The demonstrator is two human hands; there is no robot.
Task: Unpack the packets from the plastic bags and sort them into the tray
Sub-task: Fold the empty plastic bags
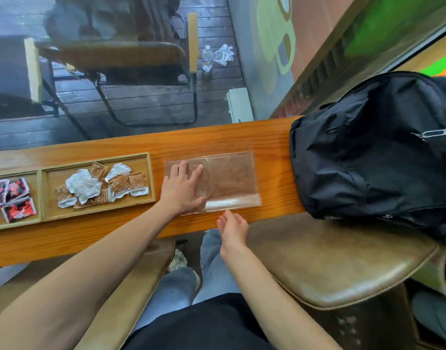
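A clear plastic bag [229, 180] lies flat on the wooden counter [216, 140], with no packets visible inside. My left hand [184, 188] presses on the bag's left part with straight, spread fingers. Just off the bag's near edge, my right hand [232, 227] hovers at the counter's front edge, fingers relaxed and holding nothing. To the left sits a wooden tray [151, 178]. Its right compartment holds several brown and silver packets [103, 184]. Its left compartment holds red and black packets [12, 199].
A black backpack [373, 150] fills the counter's right end, close to the bag. A brown leather seat [330, 258] stands below the counter on the right. Beyond the counter, behind glass, are chairs and a water bottle [207, 58] on the dark floor.
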